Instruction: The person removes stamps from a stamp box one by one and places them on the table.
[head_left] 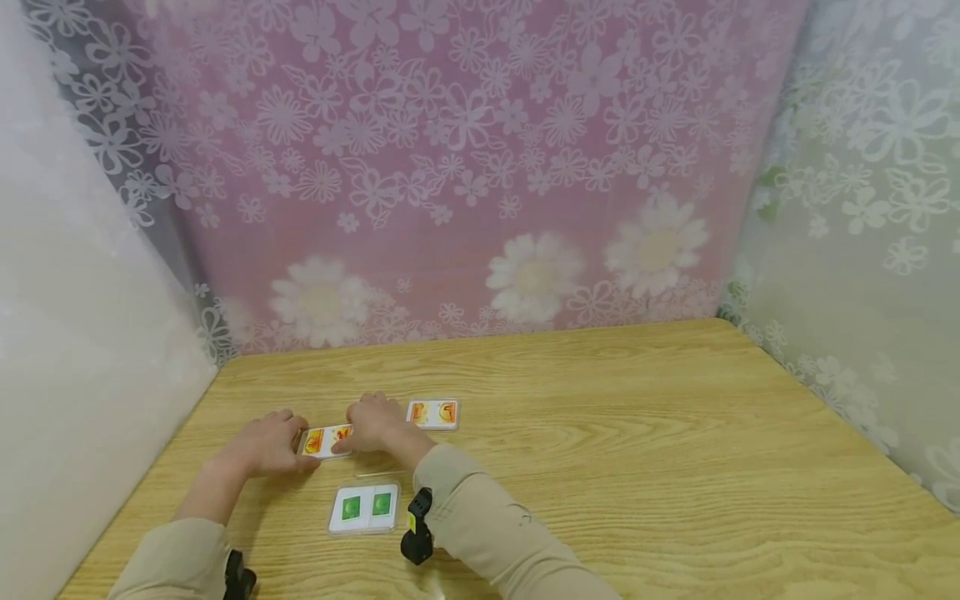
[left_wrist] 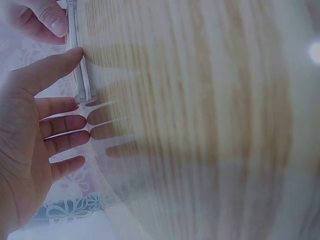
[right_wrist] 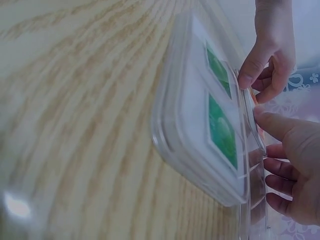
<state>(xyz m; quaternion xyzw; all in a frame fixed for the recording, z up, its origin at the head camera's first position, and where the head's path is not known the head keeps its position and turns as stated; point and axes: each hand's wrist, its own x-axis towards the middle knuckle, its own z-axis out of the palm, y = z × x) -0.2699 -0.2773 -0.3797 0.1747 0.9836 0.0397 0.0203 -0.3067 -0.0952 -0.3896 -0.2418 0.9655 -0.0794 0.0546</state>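
Observation:
A flat clear case (head_left: 326, 442) with orange pictures on white lies between both hands. My left hand (head_left: 267, 446) grips its left end; in the left wrist view, the thumb of this hand (left_wrist: 30, 120) presses the near long edge and the fingertips reach past the corner. At the other end my right hand (head_left: 377, 423) holds the case, its thumb on the near edge (right_wrist: 251, 116). Whether the case touches the table cannot be told. Nearer to me lies a clear case with two green pictures (head_left: 364, 507). A second orange-picture case (head_left: 433, 413) lies beyond the right hand.
A clear plastic edge (head_left: 371, 476) shows below the right wrist, partly hidden by the forearm. The wood-grain table (head_left: 637, 450) extends to the right. Flowered curtains (head_left: 465, 192) border it at the back and sides.

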